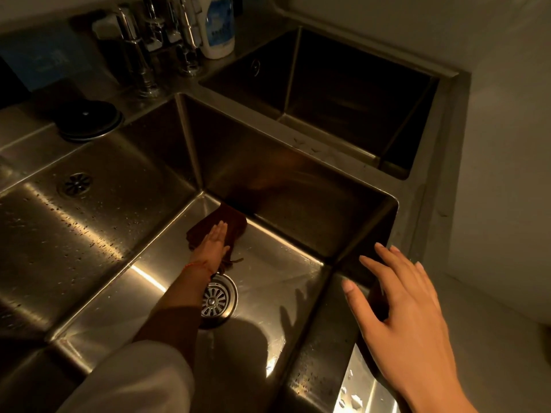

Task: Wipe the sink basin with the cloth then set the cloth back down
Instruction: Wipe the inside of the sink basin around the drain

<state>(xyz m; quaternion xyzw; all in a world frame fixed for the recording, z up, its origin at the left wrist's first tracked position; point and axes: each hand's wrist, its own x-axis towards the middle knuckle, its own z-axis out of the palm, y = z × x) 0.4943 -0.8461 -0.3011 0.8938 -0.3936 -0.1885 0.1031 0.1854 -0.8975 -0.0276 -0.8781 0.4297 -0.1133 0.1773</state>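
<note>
Two hands are in view over a steel sink lit by dim, warm light. At far left a black round lid [86, 120] sits on the counter, and just below it a small drain [75, 183] is set into the wet, speckled draining shelf [59, 228]. Behind these stand the chrome taps [140, 52] and a white bottle [217, 28] at the back edge. The left hand [214, 240] reaches down into the sink basin [283, 281], fingers straight and together, pressing flat on the dark brown cloth [226, 223]. That cloth lies bunched on the basin floor, pushed against the foot of the far wall. Nearer the person, the round basin drain [216, 299] shows just beside the left forearm, whose white sleeve [134, 380] is pushed up. A second, darker basin [343, 93] lies beyond at upper right. The right hand [399, 311] hovers over the basin's right rim with fingers spread and straight, holding nothing.
</note>
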